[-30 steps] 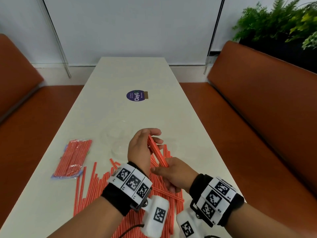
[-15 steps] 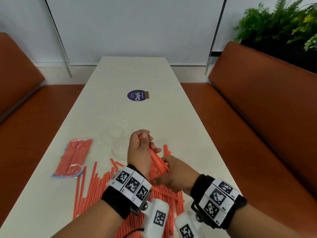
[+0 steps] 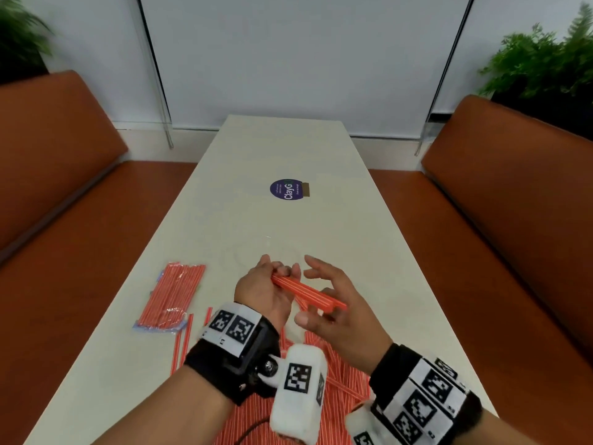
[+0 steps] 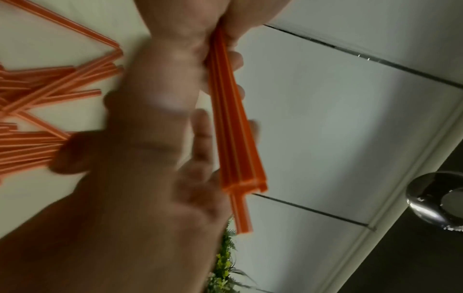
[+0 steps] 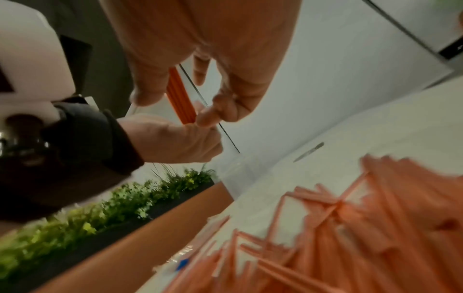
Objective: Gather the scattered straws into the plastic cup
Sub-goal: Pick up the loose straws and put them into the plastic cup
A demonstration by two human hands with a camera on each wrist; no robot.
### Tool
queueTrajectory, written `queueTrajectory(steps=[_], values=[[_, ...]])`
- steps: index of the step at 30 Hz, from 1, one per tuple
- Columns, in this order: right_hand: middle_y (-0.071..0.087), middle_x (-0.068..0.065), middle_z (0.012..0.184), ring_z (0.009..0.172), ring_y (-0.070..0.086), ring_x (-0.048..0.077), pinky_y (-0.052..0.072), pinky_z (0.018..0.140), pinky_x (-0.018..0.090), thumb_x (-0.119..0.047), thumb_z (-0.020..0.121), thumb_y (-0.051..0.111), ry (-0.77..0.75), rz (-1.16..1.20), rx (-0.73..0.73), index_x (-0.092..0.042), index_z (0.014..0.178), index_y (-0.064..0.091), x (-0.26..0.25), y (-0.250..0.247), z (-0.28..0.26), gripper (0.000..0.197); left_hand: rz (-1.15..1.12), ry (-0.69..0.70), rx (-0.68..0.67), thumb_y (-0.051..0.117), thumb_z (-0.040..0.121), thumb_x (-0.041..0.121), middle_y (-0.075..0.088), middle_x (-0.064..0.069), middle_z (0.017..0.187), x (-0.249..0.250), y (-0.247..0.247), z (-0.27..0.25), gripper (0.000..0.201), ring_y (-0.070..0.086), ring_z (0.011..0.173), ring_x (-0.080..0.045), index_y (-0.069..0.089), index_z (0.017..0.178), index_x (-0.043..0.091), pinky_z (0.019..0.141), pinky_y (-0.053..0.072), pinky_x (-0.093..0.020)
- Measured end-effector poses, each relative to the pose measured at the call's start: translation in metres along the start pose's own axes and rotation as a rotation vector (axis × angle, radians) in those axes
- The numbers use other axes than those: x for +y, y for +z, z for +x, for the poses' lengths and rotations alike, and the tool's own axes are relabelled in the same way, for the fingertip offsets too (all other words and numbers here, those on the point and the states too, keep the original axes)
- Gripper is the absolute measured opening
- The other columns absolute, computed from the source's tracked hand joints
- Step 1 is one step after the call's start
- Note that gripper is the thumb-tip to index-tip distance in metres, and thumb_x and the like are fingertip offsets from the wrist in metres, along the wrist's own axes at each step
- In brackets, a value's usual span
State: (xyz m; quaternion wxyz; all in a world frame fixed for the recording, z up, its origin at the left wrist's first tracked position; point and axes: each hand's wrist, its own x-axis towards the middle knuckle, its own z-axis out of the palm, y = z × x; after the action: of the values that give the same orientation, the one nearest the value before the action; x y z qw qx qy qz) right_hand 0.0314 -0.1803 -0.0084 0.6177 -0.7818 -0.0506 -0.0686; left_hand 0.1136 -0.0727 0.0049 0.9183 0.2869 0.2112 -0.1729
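Observation:
My left hand (image 3: 272, 284) grips a bundle of orange striped straws (image 3: 305, 292) above the table, and the bundle points down to the right. My right hand (image 3: 333, 297) is open with spread fingers, cupped around the bundle's near end. In the left wrist view the bundle (image 4: 235, 128) runs down from my left fingers, with the right hand blurred beside it. Several scattered straws (image 3: 337, 364) lie under my wrists. The clear plastic cup (image 3: 253, 252) shows only as a faint outline just beyond my hands.
A plastic packet of straws (image 3: 173, 293) lies at the left of the white table (image 3: 288, 149). A round purple sticker (image 3: 285, 189) is farther out. Orange benches (image 3: 513, 220) flank the table, with plants behind them.
Both hands have lifted off the straw pile. The right hand has let go of the bundle and opened its fingers. The left hand keeps its hold, and the bundle lies flatter.

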Motion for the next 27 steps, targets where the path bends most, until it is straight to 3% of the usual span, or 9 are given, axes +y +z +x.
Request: queueTrajectory(steps=[3,6,9,12,14,16,20,23,27], values=[[0.058,-0.007,0.107,0.092,0.060,0.007,0.050,0.081,0.024,-0.042,0.076,0.067,-0.154,0.013,0.105,-0.031,0.103,0.064,0.001,0.017,0.011,0.029,0.105,-0.042,-0.040,0.038,0.097,0.012,0.049,-0.008,0.072,-0.008,-0.009,-0.003,0.026,0.050,0.061,-0.016,0.046,0.122,0.008,0.049,0.050,-0.024],[0.060,-0.009,0.085,0.076,0.060,0.006,0.050,0.075,0.021,-0.032,0.081,0.063,-0.211,0.021,0.183,-0.035,0.080,0.063,-0.004,0.028,0.021,0.004,0.344,0.081,-0.102,0.040,0.097,0.013,0.054,-0.009,0.082,0.001,-0.010,-0.007,0.013,0.055,0.069,-0.018,0.052,0.094,0.009,0.059,0.047,-0.027],[0.056,-0.001,0.064,0.052,0.053,0.003,0.043,0.055,0.011,-0.018,0.087,0.062,-0.196,0.045,0.254,-0.021,0.079,0.058,-0.018,0.027,0.040,0.010,0.870,0.504,-0.118,0.044,0.095,0.020,0.056,-0.003,0.107,0.019,-0.016,-0.003,0.009,0.058,0.096,-0.020,0.052,0.100,0.021,0.074,0.047,-0.025],[0.057,-0.008,0.047,0.040,0.049,0.001,0.038,0.048,0.009,-0.017,0.091,0.057,-0.122,0.018,0.343,-0.003,0.086,0.056,-0.026,0.018,0.075,0.015,1.359,0.903,-0.052,0.051,0.091,0.017,0.046,0.000,0.123,0.041,-0.026,0.016,0.026,0.046,0.116,-0.020,0.052,0.117,0.022,0.092,0.041,-0.026],[0.055,-0.005,0.047,0.036,0.046,0.000,0.039,0.048,0.012,-0.020,0.091,0.057,-0.045,-0.020,0.373,-0.006,0.083,0.056,-0.024,0.016,0.102,0.016,1.594,0.860,0.023,0.054,0.090,0.021,0.037,-0.005,0.141,0.053,-0.031,0.034,0.042,0.033,0.131,-0.023,0.045,0.131,0.020,0.107,0.030,-0.034],[0.054,0.002,0.048,0.034,0.046,0.000,0.039,0.052,0.019,-0.025,0.091,0.056,0.065,-0.101,0.348,-0.015,0.075,0.056,-0.014,0.020,0.127,0.019,1.720,0.695,0.032,0.056,0.089,0.026,0.026,-0.005,0.152,0.060,-0.036,0.049,0.054,0.023,0.140,-0.024,0.037,0.139,0.019,0.113,0.022,-0.036],[0.055,0.004,0.047,0.033,0.047,0.007,0.036,0.049,0.023,-0.024,0.089,0.058,0.327,-0.249,0.172,-0.013,0.064,0.057,0.007,0.034,0.156,0.027,1.689,0.543,-0.055,0.057,0.088,0.030,0.033,-0.005,0.149,0.061,-0.043,0.061,0.060,0.037,0.134,-0.021,0.033,0.141,0.015,0.109,0.032,-0.033],[0.062,0.008,0.060,0.038,0.050,0.008,0.034,0.042,0.019,-0.025,0.084,0.064,0.400,-0.333,0.094,-0.007,0.085,0.062,0.011,0.035,0.163,0.018,1.689,0.540,-0.052,0.056,0.089,0.030,0.035,-0.004,0.148,0.062,-0.044,0.063,0.060,0.041,0.131,-0.020,0.031,0.142,0.015,0.106,0.035,-0.031],[0.064,0.008,0.068,0.046,0.058,0.015,0.031,0.032,0.014,-0.019,0.081,0.068,0.432,-0.230,0.107,-0.006,0.117,0.049,0.002,0.031,0.160,0.042,1.698,0.537,-0.065,0.057,0.089,0.029,0.036,-0.006,0.147,0.064,-0.043,0.063,0.061,0.043,0.130,-0.022,0.031,0.142,0.014,0.109,0.036,-0.036]])
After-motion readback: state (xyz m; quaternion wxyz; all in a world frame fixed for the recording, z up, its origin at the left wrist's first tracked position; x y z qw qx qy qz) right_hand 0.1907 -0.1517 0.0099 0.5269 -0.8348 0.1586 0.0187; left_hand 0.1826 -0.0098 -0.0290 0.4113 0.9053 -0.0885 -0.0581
